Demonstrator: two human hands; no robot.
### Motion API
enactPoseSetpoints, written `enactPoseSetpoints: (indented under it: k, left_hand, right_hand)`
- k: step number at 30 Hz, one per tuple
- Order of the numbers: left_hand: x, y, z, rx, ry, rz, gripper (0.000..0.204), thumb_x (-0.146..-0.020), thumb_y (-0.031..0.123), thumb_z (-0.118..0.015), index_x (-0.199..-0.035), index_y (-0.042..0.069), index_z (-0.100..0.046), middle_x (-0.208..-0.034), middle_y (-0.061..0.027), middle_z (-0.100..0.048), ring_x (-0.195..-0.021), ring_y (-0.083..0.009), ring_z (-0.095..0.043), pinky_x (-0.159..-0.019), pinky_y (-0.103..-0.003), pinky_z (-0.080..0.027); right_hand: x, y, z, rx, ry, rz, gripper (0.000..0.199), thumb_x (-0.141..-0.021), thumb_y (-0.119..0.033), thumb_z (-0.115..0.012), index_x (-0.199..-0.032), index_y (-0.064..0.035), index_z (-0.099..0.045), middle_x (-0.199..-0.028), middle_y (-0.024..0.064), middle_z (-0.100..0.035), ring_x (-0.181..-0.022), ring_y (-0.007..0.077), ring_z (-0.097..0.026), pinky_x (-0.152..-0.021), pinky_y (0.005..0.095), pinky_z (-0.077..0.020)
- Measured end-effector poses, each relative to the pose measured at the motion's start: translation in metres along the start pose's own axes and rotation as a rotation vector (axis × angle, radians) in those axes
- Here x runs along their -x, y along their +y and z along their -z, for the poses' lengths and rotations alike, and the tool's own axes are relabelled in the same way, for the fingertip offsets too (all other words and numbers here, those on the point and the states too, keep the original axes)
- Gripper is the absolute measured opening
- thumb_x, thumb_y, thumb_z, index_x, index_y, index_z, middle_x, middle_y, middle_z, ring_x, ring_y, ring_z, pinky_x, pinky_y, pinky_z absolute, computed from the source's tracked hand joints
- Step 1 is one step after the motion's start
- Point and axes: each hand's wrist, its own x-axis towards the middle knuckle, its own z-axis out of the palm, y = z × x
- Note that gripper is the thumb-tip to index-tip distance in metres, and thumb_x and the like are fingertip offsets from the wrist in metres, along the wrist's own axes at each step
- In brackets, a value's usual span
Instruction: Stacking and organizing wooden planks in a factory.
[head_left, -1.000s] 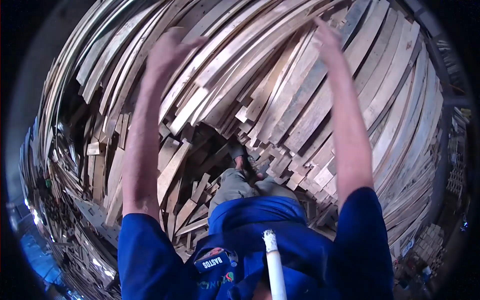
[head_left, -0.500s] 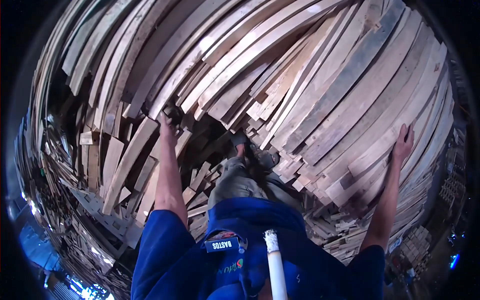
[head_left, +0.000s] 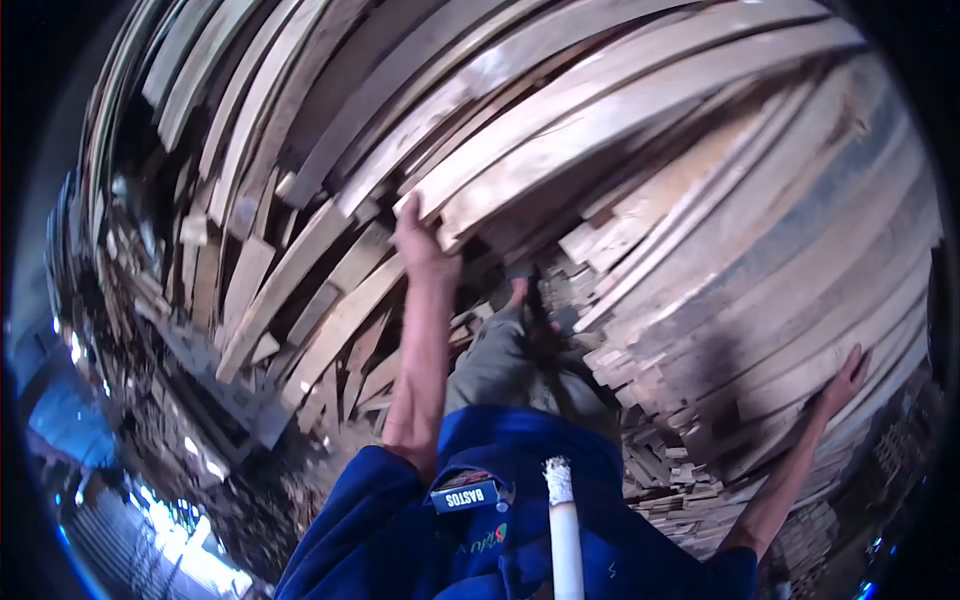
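My left hand (head_left: 425,245) is at the near end of a long pale wooden plank (head_left: 540,105), closed round its end; most of the fingers are hidden by the wood. Another pale plank (head_left: 600,130) lies right beside it, its sawn end next to my wrist. Out to the right, my right hand (head_left: 845,382) rests on the outer planks (head_left: 790,390) of the right-hand stack, fingers stretched out and slightly apart. Wide boards (head_left: 760,250) of that stack, one with a grey-blue streak, lie between my hands and look smeared by motion.
Shorter planks (head_left: 290,285) jut out at the left, over a dark gap. Small offcuts (head_left: 640,375) are piled by my legs (head_left: 510,360). A lit cigarette (head_left: 565,530) and a small box (head_left: 466,496) in my blue shirt's pocket show at the bottom.
My left hand has moved right along the plank ends and now grips one. The pale planks there have shifted. My right hand has come lower and farther right as the view turned.
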Motion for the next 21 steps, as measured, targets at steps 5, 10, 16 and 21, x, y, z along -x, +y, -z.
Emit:
enactPoseSetpoints:
  k: [5, 10, 16, 21]
  left_hand:
    - [0.011, -0.022, -0.043, -0.860, 0.268, -0.217, 0.070, -0.091, 0.038, -0.064, -0.141, -0.005, -0.042, -0.147, -0.0286, -0.039, -0.140, -0.0397, -0.034, -0.114, -0.043, -0.028]
    - [-0.031, -0.046, 0.028, -0.748, 0.584, -0.104, 0.094, -0.084, 0.057, -0.069, -0.143, -0.009, -0.038, -0.147, -0.0305, -0.038, -0.137, -0.0406, -0.038, -0.114, -0.044, -0.031]
    - [-0.018, 0.020, 0.124, -0.808, 0.647, -0.304, 0.043, -0.091, 0.024, -0.068, -0.123, -0.003, -0.058, -0.105, -0.0160, -0.067, -0.095, -0.0217, -0.064, -0.088, -0.035, -0.050]
    - [-0.048, 0.171, 0.060, -1.219, 0.429, -1.170, 0.048, -0.088, 0.026, -0.072, -0.127, 0.002, -0.058, -0.127, -0.0178, -0.058, -0.119, -0.0287, -0.055, -0.097, -0.037, -0.045]
  right_hand:
    - [0.000, -0.003, 0.000, 0.036, -0.029, 0.116, 0.062, -0.099, -0.034, -0.058, -0.142, 0.0084, -0.043, -0.146, 0.0240, -0.046, -0.129, 0.0310, -0.049, -0.109, 0.0372, -0.0392]
    - [-0.002, 0.001, 0.000, 0.028, -0.016, 0.086, 0.063, -0.099, -0.036, -0.058, -0.142, 0.0078, -0.043, -0.146, 0.0250, -0.044, -0.131, 0.0325, -0.048, -0.110, 0.0383, -0.0389]
    - [-0.004, 0.006, 0.002, 0.026, -0.014, 0.108, 0.058, -0.101, -0.032, -0.055, -0.143, 0.0062, -0.043, -0.148, 0.0238, -0.042, -0.130, 0.0317, -0.048, -0.110, 0.0379, -0.0396]
    - [-0.009, 0.016, 0.004, 0.085, 0.035, 0.189, 0.054, -0.101, -0.031, -0.055, -0.139, 0.0067, -0.048, -0.142, 0.0240, -0.050, -0.126, 0.0316, -0.052, -0.106, 0.0375, -0.0419]
